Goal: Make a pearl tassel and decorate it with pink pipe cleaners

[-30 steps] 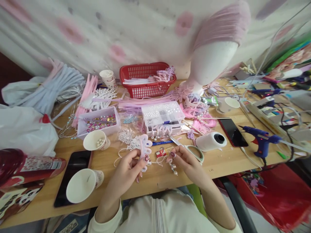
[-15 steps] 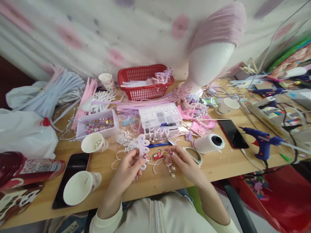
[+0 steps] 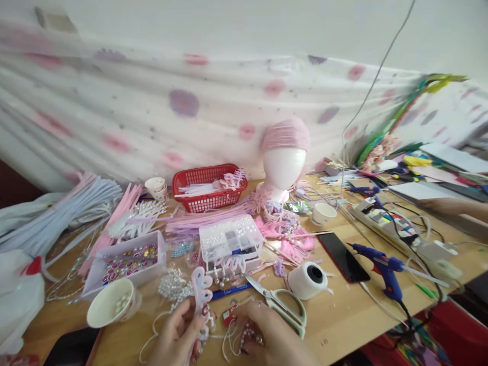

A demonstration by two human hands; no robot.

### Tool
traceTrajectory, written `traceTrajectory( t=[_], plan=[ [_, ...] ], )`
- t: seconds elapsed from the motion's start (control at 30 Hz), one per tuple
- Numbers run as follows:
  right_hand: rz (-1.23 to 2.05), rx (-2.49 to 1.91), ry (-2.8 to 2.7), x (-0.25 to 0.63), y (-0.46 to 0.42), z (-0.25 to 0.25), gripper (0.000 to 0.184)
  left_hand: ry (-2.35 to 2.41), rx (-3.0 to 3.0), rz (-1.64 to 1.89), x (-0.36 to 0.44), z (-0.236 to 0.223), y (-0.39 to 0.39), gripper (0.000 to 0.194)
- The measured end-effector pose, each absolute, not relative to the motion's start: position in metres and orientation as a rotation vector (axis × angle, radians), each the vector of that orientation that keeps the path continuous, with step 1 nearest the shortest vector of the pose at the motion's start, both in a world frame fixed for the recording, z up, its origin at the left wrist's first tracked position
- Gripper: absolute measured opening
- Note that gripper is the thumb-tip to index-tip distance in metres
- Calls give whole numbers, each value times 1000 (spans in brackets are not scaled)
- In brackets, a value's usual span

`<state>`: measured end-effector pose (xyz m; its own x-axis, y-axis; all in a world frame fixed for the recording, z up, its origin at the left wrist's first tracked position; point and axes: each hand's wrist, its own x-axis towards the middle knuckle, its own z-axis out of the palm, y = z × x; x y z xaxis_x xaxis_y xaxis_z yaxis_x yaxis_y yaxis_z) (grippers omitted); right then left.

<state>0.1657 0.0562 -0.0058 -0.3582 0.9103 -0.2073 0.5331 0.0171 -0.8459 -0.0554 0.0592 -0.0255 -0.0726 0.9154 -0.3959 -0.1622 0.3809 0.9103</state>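
My left hand [image 3: 177, 333] pinches a pale lilac chenille-stem piece [image 3: 203, 290] bent into several loops, with small beads hanging near its lower end. My right hand [image 3: 276, 335] reaches down to the table, its fingers curled round a small bead strand [image 3: 249, 335]. Loose white thread [image 3: 227, 343] lies between the hands. Just beyond the right fingers is a small red card [image 3: 230, 315], partly covered. Scissors [image 3: 284, 307] with pale handles lie beside the right hand, blades partly open. A blue pen [image 3: 231, 291] rests behind both hands.
Behind stand a divided bead box [image 3: 229, 236], a gem tray [image 3: 160, 249], a red basket [image 3: 177, 183] and a foam head [image 3: 284, 165]. A thread spool [image 3: 308, 280], a phone [image 3: 343, 256] and a glue gun [image 3: 385, 269] lie rightward. Another person's hand [image 3: 438, 206] shows far right.
The view has tilted upward, so more wall shows. My right hand has lowered onto the bead strand, its fingers now curled round it. My left hand still holds the looped piece.
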Motion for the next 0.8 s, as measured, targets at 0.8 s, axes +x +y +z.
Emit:
traceTrajectory(
  t=[0.8],
  plan=[
    [883, -1257, -2333, 178, 51, -20, 22, 1447, 851, 973, -61, 7, 46, 42]
  ],
)
